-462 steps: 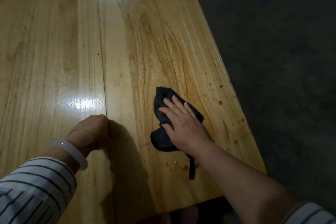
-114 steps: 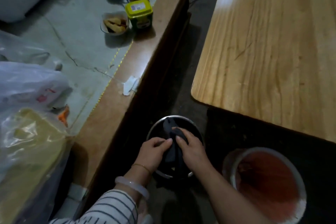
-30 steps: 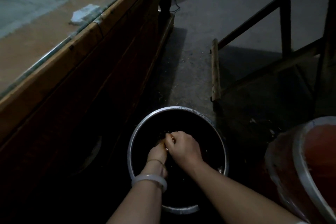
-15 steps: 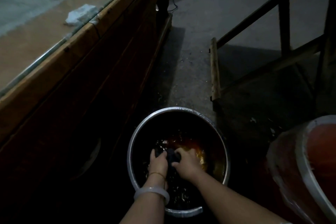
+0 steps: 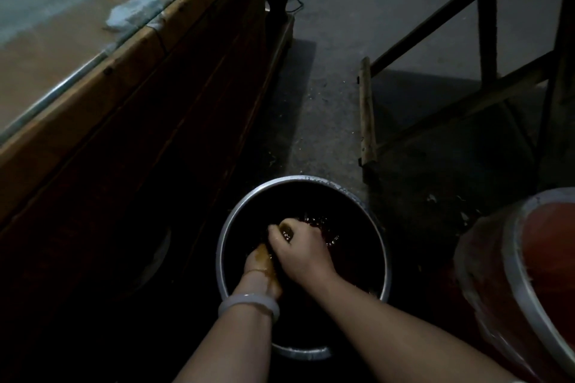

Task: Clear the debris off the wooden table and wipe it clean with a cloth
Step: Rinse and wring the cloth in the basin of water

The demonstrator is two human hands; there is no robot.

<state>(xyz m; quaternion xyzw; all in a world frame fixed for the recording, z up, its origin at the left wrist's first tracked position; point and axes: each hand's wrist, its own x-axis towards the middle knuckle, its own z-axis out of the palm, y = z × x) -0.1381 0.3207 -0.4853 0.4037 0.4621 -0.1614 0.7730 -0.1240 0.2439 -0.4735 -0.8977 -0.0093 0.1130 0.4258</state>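
Observation:
Both of my hands are down in a round metal basin point(image 5: 299, 179) of dark, reddish water on the floor. My right hand point(image 5: 300, 249) is curled into a fist above the water, and a dark bit of the cloth point(image 5: 288, 234) shows inside its grip. Just left of it, half under water and tinted brown, my left hand point(image 5: 259, 261) closes on the same cloth; a pale bangle sits on that wrist. Most of the cloth is hidden by the hands and the dark water. The wooden table's top is out of view.
A dark wooden counter point(image 5: 155, 87) with a glass top runs along the left, crumpled white paper point(image 5: 133, 12) on it. A red bucket point(image 5: 547, 258) with a metal rim stands close on the right. Wooden legs and braces point(image 5: 485, 25) stand at the upper right, on grey floor.
My hands went from side by side on the cloth to the right hand fisted above and ahead of the left. The orange shimmer on the water has faded.

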